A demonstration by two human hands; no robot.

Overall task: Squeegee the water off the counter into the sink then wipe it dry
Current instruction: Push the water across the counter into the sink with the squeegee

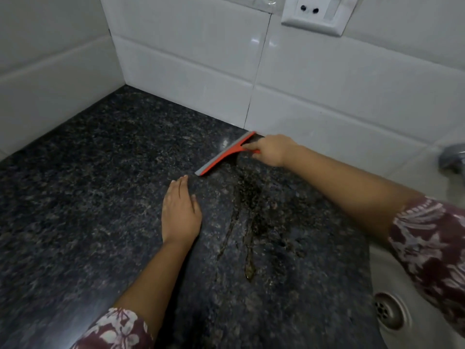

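Observation:
An orange squeegee [224, 154] with a grey rubber blade lies edge-down on the dark speckled granite counter [100, 197], close to the back wall. My right hand [270, 150] is closed around its handle. Streaks and a small puddle of water [249, 238] run from below the blade toward the counter's front. My left hand [180, 212] rests flat on the counter with its fingers together, just left of the water and below the blade's near end. The steel sink [392, 311] with its round drain sits at the lower right.
White tiled walls [201, 59] meet in a corner at the counter's back left. A white wall socket [318, 13] hangs above the squeegee. A metal tap [453, 157] shows at the right edge, above the sink.

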